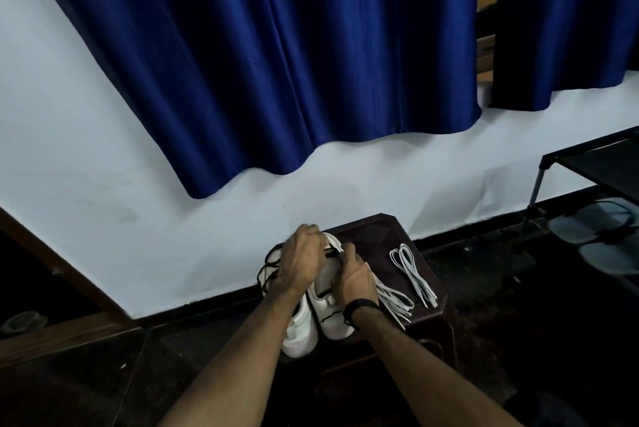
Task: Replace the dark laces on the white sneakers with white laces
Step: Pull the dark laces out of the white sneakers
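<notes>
Two white sneakers stand side by side on a dark stool (375, 236), toes toward me: the left sneaker (300, 333) and the right sneaker (332, 316). A dark lace (268, 269) loops loose off the left shoe's far end. My left hand (301, 262) lies curled over the shoes' far ends and grips the right sneaker's top. My right hand (356, 279) pinches a dark lace at that shoe's tongue. One white lace (413, 272) lies folded on the stool at the right; another white lace (394, 302) lies beside my right wrist.
A blue curtain (276, 63) hangs on the pale wall behind the stool. A dark shoe rack (594, 163) with grey sandals (587, 229) under it stands at the right. The floor is dark tile.
</notes>
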Motion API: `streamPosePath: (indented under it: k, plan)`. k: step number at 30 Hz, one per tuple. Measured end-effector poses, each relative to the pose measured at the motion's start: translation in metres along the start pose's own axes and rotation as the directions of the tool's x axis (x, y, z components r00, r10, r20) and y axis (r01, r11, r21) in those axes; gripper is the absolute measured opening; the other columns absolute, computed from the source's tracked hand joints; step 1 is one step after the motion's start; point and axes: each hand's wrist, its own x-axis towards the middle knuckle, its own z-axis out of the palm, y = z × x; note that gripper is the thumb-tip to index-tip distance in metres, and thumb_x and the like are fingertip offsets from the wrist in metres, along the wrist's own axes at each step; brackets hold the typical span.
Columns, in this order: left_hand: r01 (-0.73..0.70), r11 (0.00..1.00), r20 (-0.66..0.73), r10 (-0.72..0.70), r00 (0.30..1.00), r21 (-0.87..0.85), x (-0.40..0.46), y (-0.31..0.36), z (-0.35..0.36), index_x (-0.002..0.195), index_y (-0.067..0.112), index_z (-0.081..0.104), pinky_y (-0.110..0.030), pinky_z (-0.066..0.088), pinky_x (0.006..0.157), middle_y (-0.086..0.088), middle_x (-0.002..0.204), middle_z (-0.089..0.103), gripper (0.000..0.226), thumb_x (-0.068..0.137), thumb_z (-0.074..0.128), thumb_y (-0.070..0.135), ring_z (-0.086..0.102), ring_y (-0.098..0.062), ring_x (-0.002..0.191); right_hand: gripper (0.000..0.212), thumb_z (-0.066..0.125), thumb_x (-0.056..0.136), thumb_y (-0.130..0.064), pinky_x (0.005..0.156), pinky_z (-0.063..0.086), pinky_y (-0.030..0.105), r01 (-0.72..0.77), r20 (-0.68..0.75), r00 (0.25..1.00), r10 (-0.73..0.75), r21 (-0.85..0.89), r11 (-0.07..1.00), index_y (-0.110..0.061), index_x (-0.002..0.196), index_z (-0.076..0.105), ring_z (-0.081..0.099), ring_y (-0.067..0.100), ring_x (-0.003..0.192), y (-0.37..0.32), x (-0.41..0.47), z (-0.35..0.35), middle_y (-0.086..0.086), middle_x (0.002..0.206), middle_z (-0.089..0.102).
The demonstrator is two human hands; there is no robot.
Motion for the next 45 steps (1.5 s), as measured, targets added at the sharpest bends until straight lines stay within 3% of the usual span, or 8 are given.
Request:
streamPosePath:
  k: [6,11,15,19,23,28,36,45]
  plan:
    - [0.347,0.854,-0.411,-0.497,0.764,-0.387,0.015,-0.02,-0.043,0.085,0.009,0.075,-0.034,0.043,0.07,-0.01,0.082,0.064,0.014,0.089,0.062,0.01,0.058,-0.029,0.081,0.031,0.041,0.084,-0.001,0.071,0.041,0.04,0.002,-0.022,1.0,-0.001,0.042,0.999,-0.011,0.113,0.043,0.059,0.04,0.095,-0.002,-0.002,-0.002,0.014,0.116,0.06]
    - [0.561,0.554,-0.264,-0.815,0.516,-0.614,0.003,-0.034,-0.032,0.094,0.013,0.075,-0.034,0.045,0.08,-0.01,0.1,0.067,0.017,0.092,0.059,0.012,0.061,-0.032,0.095,0.049,0.041,0.083,0.003,0.08,0.044,0.042,0.022,0.002,1.0,-0.022,0.019,1.0,-0.006,0.132,0.041,0.058,0.042,0.104,0.0,0.0,0.001,0.017,0.146,0.042]
    - [0.615,0.765,-0.204,-0.643,0.738,-0.189,-0.014,-0.026,-0.007,0.108,0.015,0.07,-0.045,0.043,0.089,-0.008,0.12,0.06,0.027,0.082,0.063,0.013,0.052,-0.032,0.11,0.029,0.039,0.086,-0.002,0.069,0.04,0.039,0.006,-0.018,1.0,-0.006,0.038,0.999,-0.009,0.113,0.044,0.06,0.039,0.095,-0.001,0.0,-0.001,0.018,0.103,0.064]
    - [0.088,0.99,0.08,-0.08,0.994,-0.112,-0.012,-0.008,0.006,0.114,0.022,0.066,-0.038,0.046,0.086,0.0,0.115,0.067,0.032,0.083,0.059,0.019,0.058,-0.027,0.107,0.021,0.042,0.088,-0.008,0.067,0.04,0.04,0.015,-0.023,1.0,-0.013,0.057,0.998,-0.013,0.108,0.04,0.06,0.038,0.09,0.002,0.002,0.005,0.017,0.097,0.065]
    - [0.06,0.994,0.24,-0.036,0.97,-0.094,-0.014,0.005,0.014,0.093,0.018,0.07,-0.033,0.044,0.071,-0.003,0.091,0.064,0.03,0.082,0.048,0.035,0.061,-0.024,0.092,0.012,0.044,0.094,-0.019,0.063,0.037,0.036,-0.004,-0.016,1.0,0.006,0.11,0.994,-0.015,0.103,0.037,0.06,0.036,0.086,0.003,0.002,0.006,0.014,0.095,0.066]
    - [0.116,0.981,-0.07,-0.128,0.989,-0.156,-0.021,0.009,0.017,0.074,0.013,0.071,-0.034,0.046,0.063,-0.003,0.077,0.065,0.012,0.08,0.06,0.014,0.062,-0.024,0.078,0.013,0.039,0.094,-0.011,0.065,0.038,0.037,-0.018,-0.041,0.999,0.023,0.112,0.993,-0.012,0.106,0.038,0.06,0.038,0.089,0.003,0.0,0.004,0.015,0.097,0.065]
    - [0.689,0.53,-0.19,-0.839,0.509,-0.494,0.005,-0.024,-0.04,0.11,0.012,0.067,-0.043,0.046,0.082,-0.011,0.114,0.057,0.024,0.088,0.062,0.022,0.057,-0.034,0.105,0.049,0.042,0.075,-0.007,0.07,0.045,0.042,0.087,-0.143,0.983,-0.112,-0.166,0.982,-0.021,0.121,0.053,0.057,0.033,0.09,0.002,0.001,0.004,0.008,0.111,0.059]
    - [0.488,0.861,0.023,-0.49,0.871,-0.145,-0.043,0.008,0.003,0.083,0.021,0.07,-0.039,0.04,0.084,0.0,0.086,0.072,0.022,0.085,0.051,0.033,0.065,-0.024,0.092,0.022,0.052,0.083,-0.031,0.081,0.022,0.041,0.517,0.277,0.85,-0.448,-0.597,0.613,-0.026,0.081,0.073,0.054,0.023,0.095,-0.01,0.041,-0.006,-0.004,0.075,0.069]
